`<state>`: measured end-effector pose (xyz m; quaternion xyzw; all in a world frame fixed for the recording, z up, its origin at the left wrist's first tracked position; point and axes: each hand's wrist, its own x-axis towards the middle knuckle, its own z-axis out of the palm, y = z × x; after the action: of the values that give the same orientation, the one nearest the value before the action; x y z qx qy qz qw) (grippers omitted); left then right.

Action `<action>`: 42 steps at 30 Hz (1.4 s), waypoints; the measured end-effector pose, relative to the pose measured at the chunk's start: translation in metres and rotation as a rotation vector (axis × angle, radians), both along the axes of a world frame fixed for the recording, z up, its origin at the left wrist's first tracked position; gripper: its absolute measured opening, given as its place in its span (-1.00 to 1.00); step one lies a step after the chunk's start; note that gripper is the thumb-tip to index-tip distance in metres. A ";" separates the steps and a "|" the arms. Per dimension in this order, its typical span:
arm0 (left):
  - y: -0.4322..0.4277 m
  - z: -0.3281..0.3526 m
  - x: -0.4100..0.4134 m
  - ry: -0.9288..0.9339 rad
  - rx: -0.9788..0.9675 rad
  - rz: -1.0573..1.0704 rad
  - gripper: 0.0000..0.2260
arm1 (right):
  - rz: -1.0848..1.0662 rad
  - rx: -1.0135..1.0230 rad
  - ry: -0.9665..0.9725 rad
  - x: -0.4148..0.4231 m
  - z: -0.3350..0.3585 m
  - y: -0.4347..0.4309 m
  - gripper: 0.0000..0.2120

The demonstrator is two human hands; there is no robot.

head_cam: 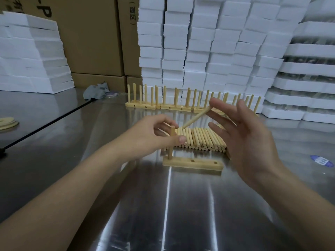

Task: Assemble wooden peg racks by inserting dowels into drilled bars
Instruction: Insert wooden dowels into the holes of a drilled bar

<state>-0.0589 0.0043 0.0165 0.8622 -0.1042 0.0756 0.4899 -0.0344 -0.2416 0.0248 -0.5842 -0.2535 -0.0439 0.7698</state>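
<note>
Your right hand pinches a dowel slanting down-left; empty holes lie below it; left hand pinches the upright peg.

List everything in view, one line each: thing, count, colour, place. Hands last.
drilled bar: one, pale wood, table centre, two holes empty
upright dowel: one, pale wood, bar's left hole
slanted dowel: one, pale wood, above the pile
loose dowels: pile, pale wood, behind the bar
finished peg racks: row, pale wood, table's back
foam blocks: many, white, stacked behind and left
cardboard boxes: several, brown, back left
rag: one, grey, back left
discs: a few, cream, left edge
sticker: one, blue-white, table right
table: one, steel, underneath
left hand: one, grips the upright dowel
right hand: one, pinches the slanted dowel
</note>
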 end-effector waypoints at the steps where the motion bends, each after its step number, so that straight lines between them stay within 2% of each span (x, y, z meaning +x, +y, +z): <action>1: -0.001 0.000 0.000 -0.016 -0.014 -0.002 -0.60 | 0.019 0.058 0.054 0.000 0.002 -0.001 -0.56; 4: -0.006 0.001 -0.003 -0.086 -0.025 0.010 -0.66 | 0.084 0.180 0.150 0.000 0.003 -0.005 -0.55; 9: -0.012 0.003 -0.006 -0.162 -0.124 -0.002 -0.75 | 0.124 0.211 0.182 0.002 0.001 -0.005 -0.59; 13: -0.014 0.006 -0.007 -0.152 -0.089 -0.023 -0.82 | 0.119 0.204 0.186 0.004 -0.002 -0.005 -0.64; 19: -0.019 0.006 -0.009 -0.191 -0.108 -0.027 -0.81 | 0.121 0.141 0.114 0.005 -0.004 -0.005 -0.72; 24: -0.022 0.006 -0.010 -0.192 -0.061 -0.036 -0.85 | 0.068 0.046 0.070 0.001 -0.011 0.004 -0.62; 25: -0.021 0.006 -0.009 -0.183 -0.054 -0.041 -0.84 | 0.066 0.024 0.067 0.000 -0.012 0.005 -0.66; 27: -0.013 0.006 -0.007 -0.104 -0.055 -0.058 -0.63 | 0.045 -0.011 0.047 -0.001 -0.015 0.006 -0.77; 29: -0.003 0.007 -0.006 0.060 -0.041 -0.112 -0.42 | -0.018 -0.104 -0.024 -0.001 -0.019 0.006 -0.85; 30: 0.001 0.007 -0.007 0.137 -0.007 -0.141 -0.40 | -0.046 -0.179 -0.075 -0.001 -0.022 0.006 -0.85; 32: 0.005 0.004 -0.005 0.220 0.123 -0.163 -0.49 | -0.068 -0.311 -0.146 -0.002 -0.027 0.008 -0.82; 35: 0.003 -0.002 -0.002 0.237 0.287 -0.121 -0.74 | -0.083 -0.436 -0.203 -0.003 -0.032 0.011 -0.80; 37: 0.002 -0.004 0.000 0.230 0.297 -0.110 -0.82 | -0.088 -0.483 -0.219 -0.002 -0.033 0.010 -0.79; 42: 0.003 -0.010 0.002 0.219 0.255 -0.124 -0.84 | -0.070 -0.525 -0.213 0.000 -0.032 0.009 -0.80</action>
<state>-0.0572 0.0075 0.0068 0.9124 -0.1120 -0.0629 0.3887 -0.0349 -0.2326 -0.0073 -0.7640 -0.3154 -0.0646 0.5591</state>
